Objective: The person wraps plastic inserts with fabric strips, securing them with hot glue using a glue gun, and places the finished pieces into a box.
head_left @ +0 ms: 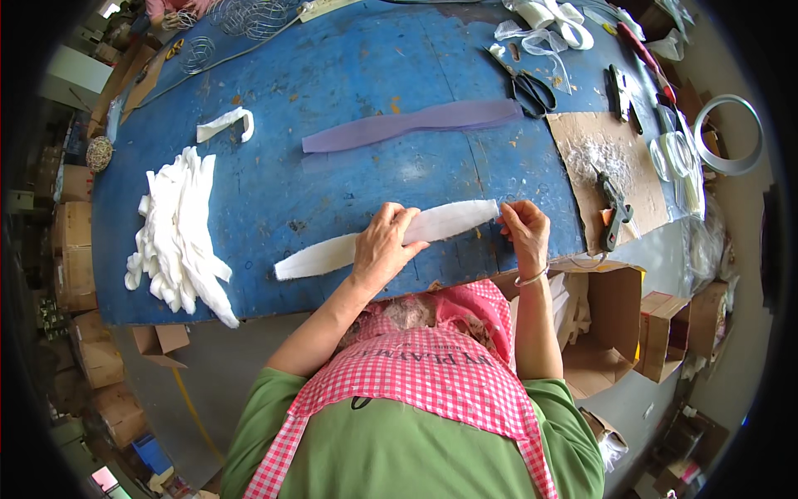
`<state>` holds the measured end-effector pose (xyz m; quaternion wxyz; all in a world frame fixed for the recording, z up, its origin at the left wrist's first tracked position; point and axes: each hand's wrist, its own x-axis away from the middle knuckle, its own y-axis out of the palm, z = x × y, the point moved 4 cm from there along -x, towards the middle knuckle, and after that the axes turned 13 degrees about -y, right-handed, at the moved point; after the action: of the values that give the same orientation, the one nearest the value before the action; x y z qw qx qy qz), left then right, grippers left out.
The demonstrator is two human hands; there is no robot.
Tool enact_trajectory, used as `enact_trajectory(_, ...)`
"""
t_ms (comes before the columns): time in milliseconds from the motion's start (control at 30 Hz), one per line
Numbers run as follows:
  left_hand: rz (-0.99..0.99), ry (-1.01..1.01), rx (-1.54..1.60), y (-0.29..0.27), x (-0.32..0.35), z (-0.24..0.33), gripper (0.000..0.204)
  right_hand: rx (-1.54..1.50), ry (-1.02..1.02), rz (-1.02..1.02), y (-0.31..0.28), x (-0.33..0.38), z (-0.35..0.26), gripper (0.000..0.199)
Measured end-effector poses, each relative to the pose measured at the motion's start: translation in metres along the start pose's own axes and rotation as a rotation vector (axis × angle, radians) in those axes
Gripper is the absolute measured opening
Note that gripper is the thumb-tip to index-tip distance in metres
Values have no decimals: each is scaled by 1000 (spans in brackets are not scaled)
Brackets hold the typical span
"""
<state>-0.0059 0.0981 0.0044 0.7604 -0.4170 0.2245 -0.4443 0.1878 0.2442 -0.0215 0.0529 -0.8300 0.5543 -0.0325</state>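
A long white padded fabric strip [455, 219], tapering at its ends, lies along the front of the blue table. My left hand [385, 247] rests over its middle, thumb and fingers spread apart and pressing on it. At the strip's right end, my right hand [524, 230] has thumb and fingertips pinched together on the edge; the exact grip is partly hidden. Beyond them lies a sheer purple fabric strip [407, 125]. A pile of white fabric strips [179, 233] sits to the left, with a single curled white piece [226, 125] just behind it.
On the right, a glue gun [613, 214] lies on a cardboard sheet [573, 137]. Black scissors [530, 90], pliers [622, 93] and a tape roll [730, 135] are farther back. Wire coils [249, 17] and another person's hands [179, 15] are at far left. Cardboard boxes [603, 328] stand below the table.
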Motion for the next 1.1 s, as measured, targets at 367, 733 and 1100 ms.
enact_trajectory(367, 2, 0, -1, 0, 1, 0, 52, 169, -71, 22, 2, -2, 1, 16)
enact_trajectory(733, 7, 12, 1, 1, 1, -2, 53, 309, -102, 33, 4, -4, -1, 16)
enact_trajectory(1100, 5, 10, 4, 0, 1, -2, 53, 416, -102, 26, 4, -5, 3, 16)
